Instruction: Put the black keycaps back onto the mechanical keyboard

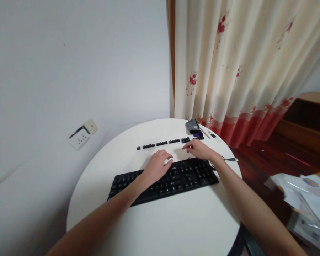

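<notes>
A black keyboard (176, 181) lies at a slant on the round white table (160, 227). My left hand (157, 164) is over the keyboard's back edge, with its thumb apart from the fingers and nothing seen in it. Behind the keyboard, my right hand (198, 149) reaches in with fingers bent downward, close to a cluster of black keycaps (186, 140); no object shows in its grasp. More keycaps (161, 143) stand in short rows running left, ending at a lone keycap (138, 148). Part of the keyboard is hidden under my left hand and forearm.
At the table's back right lie a folded grey cloth (192, 126), a white stick-like item (205, 132) and small dark items. A USB plug (231, 159) rests near the right edge. A wall socket (79, 139) is at left; a curtain (229, 71) hangs behind.
</notes>
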### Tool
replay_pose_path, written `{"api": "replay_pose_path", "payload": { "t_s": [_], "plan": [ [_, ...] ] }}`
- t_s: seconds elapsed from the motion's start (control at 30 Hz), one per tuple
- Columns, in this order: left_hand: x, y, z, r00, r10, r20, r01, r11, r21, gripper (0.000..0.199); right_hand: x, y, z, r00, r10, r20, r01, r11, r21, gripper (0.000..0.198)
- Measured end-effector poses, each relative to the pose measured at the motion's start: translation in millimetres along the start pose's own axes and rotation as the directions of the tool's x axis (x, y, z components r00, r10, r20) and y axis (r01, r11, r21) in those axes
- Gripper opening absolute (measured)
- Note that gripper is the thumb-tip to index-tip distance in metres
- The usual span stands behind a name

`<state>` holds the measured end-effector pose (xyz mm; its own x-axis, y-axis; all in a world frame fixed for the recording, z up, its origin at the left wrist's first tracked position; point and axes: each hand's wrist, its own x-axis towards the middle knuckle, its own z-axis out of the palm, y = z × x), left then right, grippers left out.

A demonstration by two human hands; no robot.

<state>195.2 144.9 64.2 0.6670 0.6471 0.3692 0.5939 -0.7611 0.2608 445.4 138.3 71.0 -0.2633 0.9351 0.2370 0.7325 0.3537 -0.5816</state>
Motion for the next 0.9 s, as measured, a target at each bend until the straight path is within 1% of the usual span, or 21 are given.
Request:
{"api": "replay_pose_path", "payload": {
  "t_s": [0.07, 0.1, 0.13, 0.17, 0.23, 0.3, 0.43, 0.57, 0.7, 0.9],
  "plan": [
    [22.4, -8.4, 3.5, 0.999, -0.012, -0.052, 0.012, 1.000, -0.011, 0.019, 7.0, 13.5, -9.5, 0.978, 0.064, -0.200, -0.085, 0.992, -0.096, 0.033],
    [34.8, -11.7, 6.1, 0.998, -0.019, -0.068, 0.018, 1.000, -0.009, 0.019, 10.9, 20.6, -12.6, 0.963, 0.080, -0.258, -0.119, 0.983, -0.138, 0.032],
    [47.5, -14.1, 9.3, 0.997, -0.030, -0.073, 0.030, 1.000, -0.001, 0.020, 14.6, 27.6, -14.5, 0.953, 0.092, -0.289, -0.149, 0.972, -0.183, 0.033],
    [60.2, -15.7, 13.3, 0.997, -0.040, -0.070, 0.041, 0.999, 0.016, 0.022, 18.1, 34.1, -15.1, 0.950, 0.103, -0.293, -0.175, 0.957, -0.233, 0.033],
    [83.8, -16.5, 23.7, 0.997, -0.070, -0.031, 0.072, 0.995, 0.070, 0.023, 23.7, 45.4, -12.9, 0.956, 0.122, -0.265, -0.207, 0.923, -0.324, 0.031],
    [103.0, -15.5, 36.6, 0.996, -0.087, -0.002, 0.087, 0.992, 0.097, 0.023, 27.1, 53.3, -8.0, 0.965, 0.131, -0.229, -0.212, 0.900, -0.380, 0.029],
    [124.8, -13.3, 61.5, 0.993, -0.114, 0.023, 0.110, 0.985, 0.134, 0.024, 29.7, 60.7, 0.9, 0.978, 0.106, -0.180, -0.175, 0.887, -0.428, 0.026],
    [131.7, -14.4, 72.7, 0.991, -0.127, 0.045, 0.118, 0.978, 0.173, 0.028, 31.9, 63.8, 3.6, 0.989, 0.066, -0.134, -0.122, 0.873, -0.472, 0.024],
    [133.6, -17.2, 74.3, 0.991, -0.117, 0.066, 0.103, 0.976, 0.191, 0.027, 36.0, 67.1, 5.2, 0.994, 0.016, -0.104, -0.069, 0.849, -0.524, 0.026],
    [132.6, -19.1, 77.4, 0.993, -0.096, 0.076, 0.080, 0.979, 0.185, 0.023, 40.6, 67.7, 6.7, 0.997, -0.019, -0.069, -0.019, 0.856, -0.517, 0.024]
  ]
}}
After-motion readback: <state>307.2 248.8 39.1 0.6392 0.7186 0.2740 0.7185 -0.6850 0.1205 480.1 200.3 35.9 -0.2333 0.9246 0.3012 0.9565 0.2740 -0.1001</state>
